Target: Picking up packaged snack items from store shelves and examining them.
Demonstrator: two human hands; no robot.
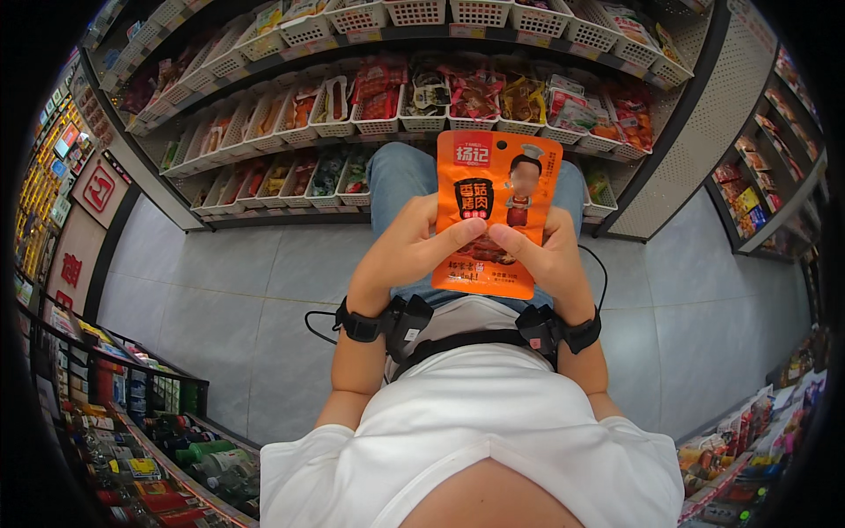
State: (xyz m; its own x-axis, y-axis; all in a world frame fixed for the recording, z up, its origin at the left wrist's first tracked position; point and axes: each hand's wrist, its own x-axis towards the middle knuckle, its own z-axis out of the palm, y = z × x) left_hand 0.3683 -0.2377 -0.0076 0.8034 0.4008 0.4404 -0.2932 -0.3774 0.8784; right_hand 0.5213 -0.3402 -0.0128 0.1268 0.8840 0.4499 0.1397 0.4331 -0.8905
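An orange snack packet (495, 171) is held upright before me, over my knees, its printed front facing me. It shows a cartoon chef, food and writing, and has a round hang hole at its top edge. My left hand (419, 237) grips its left side, thumb on the front. On its right side, my right hand (541, 251) grips it the same way, and the two thumb tips nearly meet at the middle. The other fingers are mostly hidden behind the packet. Each wrist wears a black strap with a small black device.
Shelves with white plastic baskets (333, 129) of packaged snacks stand in front, several tiers high. Grey floor tiles (317, 257) lie around my legs. Bottles (221, 462) fill a rack at the lower left; more packets (743, 422) stand at the lower right. Another snack shelf (752, 191) is at the far right.
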